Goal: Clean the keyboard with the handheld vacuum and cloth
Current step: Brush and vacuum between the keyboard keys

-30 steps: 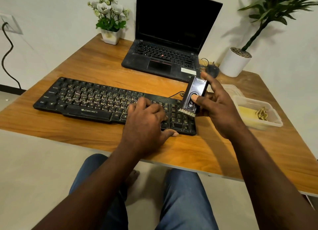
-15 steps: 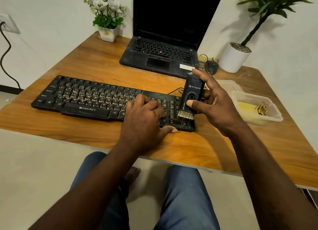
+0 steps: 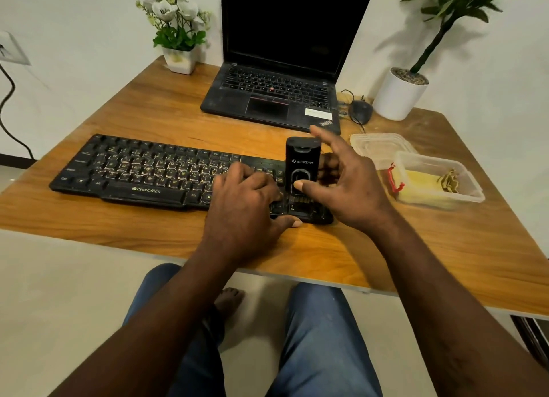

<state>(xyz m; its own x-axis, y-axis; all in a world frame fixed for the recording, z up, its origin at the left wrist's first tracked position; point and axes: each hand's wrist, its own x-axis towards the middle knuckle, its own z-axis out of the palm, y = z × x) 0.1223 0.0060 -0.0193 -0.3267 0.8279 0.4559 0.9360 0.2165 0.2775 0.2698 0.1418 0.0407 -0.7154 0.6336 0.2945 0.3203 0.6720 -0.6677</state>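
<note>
A black keyboard (image 3: 142, 171) lies along the wooden table's front edge. My left hand (image 3: 246, 206) rests on its right part, fingers curled over the keys and thumb at the front edge. My right hand (image 3: 347, 185) holds a small black handheld vacuum (image 3: 302, 168) upright over the number pad, thumb on its front button, index finger raised. The vacuum's brush end meets the keys. A yellow cloth (image 3: 421, 182) lies in a clear plastic container (image 3: 472, 188) to the right.
An open black laptop (image 3: 276, 99) stands behind the keyboard, with a mouse (image 3: 361, 111) at its right. A flower pot (image 3: 179, 61) is at the back left, a white plant pot (image 3: 398, 96) at the back right. A container lid (image 3: 377, 144) lies by the box.
My right hand turned the vacuum upright and brought it down and left, until its brush met the number pad. My left hand stayed on the keyboard.
</note>
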